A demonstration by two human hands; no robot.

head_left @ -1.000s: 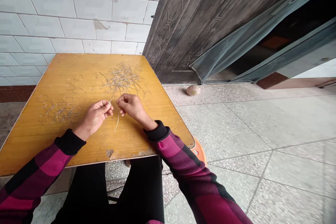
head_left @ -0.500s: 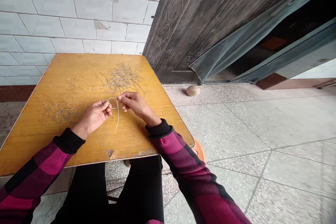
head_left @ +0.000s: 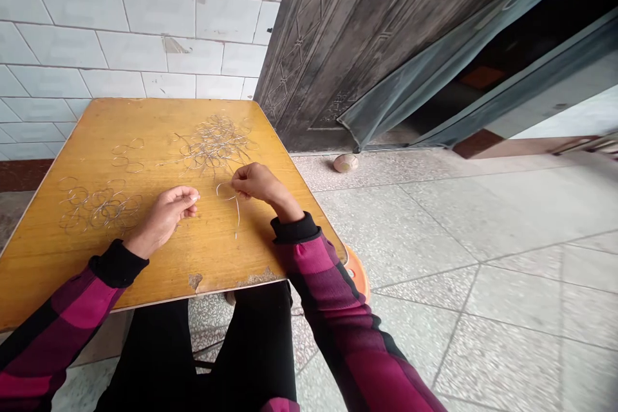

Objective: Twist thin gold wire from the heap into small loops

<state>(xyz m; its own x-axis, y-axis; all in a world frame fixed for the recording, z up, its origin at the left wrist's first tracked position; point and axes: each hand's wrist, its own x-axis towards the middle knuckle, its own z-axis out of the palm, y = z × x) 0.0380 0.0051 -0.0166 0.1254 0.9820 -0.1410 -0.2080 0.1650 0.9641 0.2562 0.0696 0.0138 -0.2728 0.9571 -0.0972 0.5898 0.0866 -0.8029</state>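
Note:
My right hand [head_left: 255, 181] pinches a thin silvery wire [head_left: 237, 209] above the table. Its upper end curves into an open loop to the left of the fingers, while the straight tail hangs down. My left hand [head_left: 167, 211] is apart from this wire, thumb pressed against the fingers, and nothing shows in it. Beside it, on the left, lies a loose pile of wire loops [head_left: 103, 205]. A larger tangle of wires [head_left: 215, 145] lies farther back, beyond my right hand.
The yellow wooden table [head_left: 159, 264] has a chipped front edge. A few separate wire loops [head_left: 128, 156] lie at its back left. White wall tiles [head_left: 130, 6] and a dark carved door [head_left: 328, 45] stand behind. An orange stool [head_left: 357, 273] shows by the right corner; a rounded stone [head_left: 346, 163] is on the floor.
My left hand has let go of the looped wire. My right hand has carried it to the right, away from the left hand. The view has shifted slightly.

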